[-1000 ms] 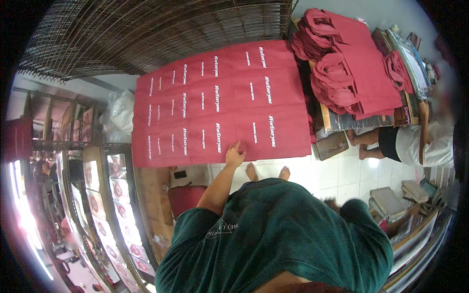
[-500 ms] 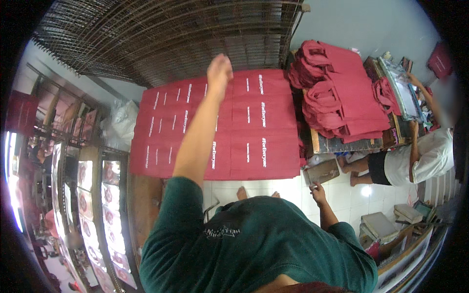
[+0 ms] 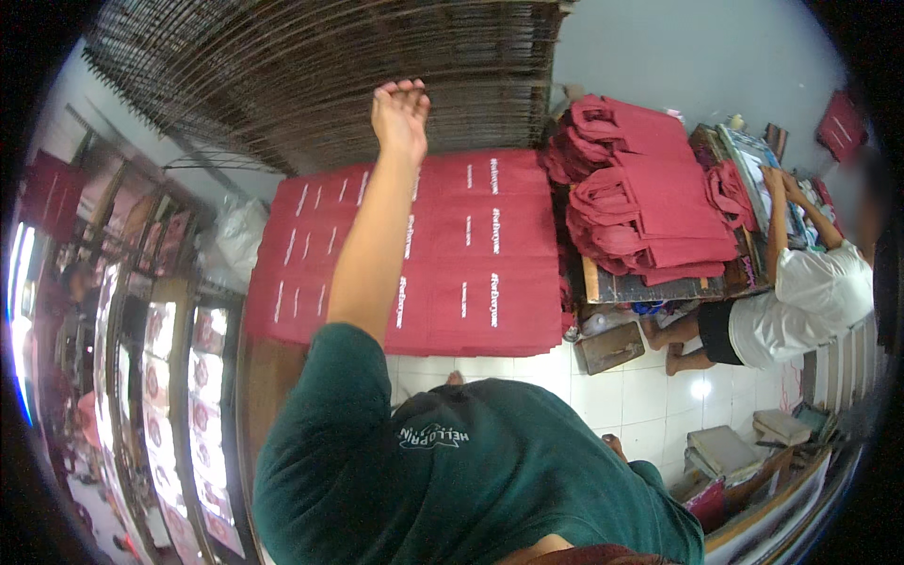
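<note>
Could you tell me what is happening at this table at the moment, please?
A person in a green shirt stands over a large red fabric sheet printed with rows of white lettering, spread flat on the table. Their left hand is raised above its far edge, in front of a bamboo blind, holding nothing; the right hand is out of view. To the right lies a pile of finished red bags, and another person in a white shirt sits working beside it.

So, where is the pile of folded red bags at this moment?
In the head view the pile of folded red bags lies upper right on a wooden table, just right of the flat red sheets and left of a seated person.
</note>
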`<state>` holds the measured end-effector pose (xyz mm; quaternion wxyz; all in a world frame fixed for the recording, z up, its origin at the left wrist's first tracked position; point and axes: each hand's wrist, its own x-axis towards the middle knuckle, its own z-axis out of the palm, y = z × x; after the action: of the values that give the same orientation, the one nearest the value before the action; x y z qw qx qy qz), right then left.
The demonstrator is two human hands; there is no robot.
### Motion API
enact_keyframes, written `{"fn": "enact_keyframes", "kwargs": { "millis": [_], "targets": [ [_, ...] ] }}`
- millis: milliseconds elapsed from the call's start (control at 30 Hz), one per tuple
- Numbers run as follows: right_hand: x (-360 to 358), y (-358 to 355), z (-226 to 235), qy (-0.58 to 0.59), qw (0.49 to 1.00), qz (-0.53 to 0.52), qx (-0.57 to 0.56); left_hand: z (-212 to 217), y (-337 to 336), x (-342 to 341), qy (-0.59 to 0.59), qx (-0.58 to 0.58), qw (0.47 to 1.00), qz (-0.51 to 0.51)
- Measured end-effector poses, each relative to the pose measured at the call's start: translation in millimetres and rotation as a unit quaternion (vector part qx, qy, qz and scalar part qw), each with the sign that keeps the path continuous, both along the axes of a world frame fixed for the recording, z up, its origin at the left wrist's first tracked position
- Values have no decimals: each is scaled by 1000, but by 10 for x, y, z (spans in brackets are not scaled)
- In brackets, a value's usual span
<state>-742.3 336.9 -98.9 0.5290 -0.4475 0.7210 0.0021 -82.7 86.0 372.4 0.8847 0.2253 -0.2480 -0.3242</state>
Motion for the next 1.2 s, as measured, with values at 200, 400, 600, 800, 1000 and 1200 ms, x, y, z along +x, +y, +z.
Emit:
{"fn": "enact_keyframes", "kwargs": {
  "millis": [200, 400, 600, 800, 1000, 1200],
  "targets": [
    [19, -253, -14, -56, 998, 4, 6, -1257, 1591, -886, 183, 143, 970, -71],
    [344, -1198, 201, 7, 994, 93, -51, -3008, 2314, -1213, 371, 350, 858, -65],
    [645, -1732, 780, -81, 977, 140, -141, -3616, 2165, -1231, 391, 443, 806, -14],
    [268, -1484, 503, -19, 990, 114, -83, -3676, 2177, -1356, 332, 525, 783, 23],
    [121, -1193, 375, -45, 990, 30, -131, -3846, 2898, -1466, 101, 537, 830, -108],
    [956, -2148, 1402, -222, 867, -220, -389, -4752, 4304, -989, -591, 596, 543, -17]
  ]
}}
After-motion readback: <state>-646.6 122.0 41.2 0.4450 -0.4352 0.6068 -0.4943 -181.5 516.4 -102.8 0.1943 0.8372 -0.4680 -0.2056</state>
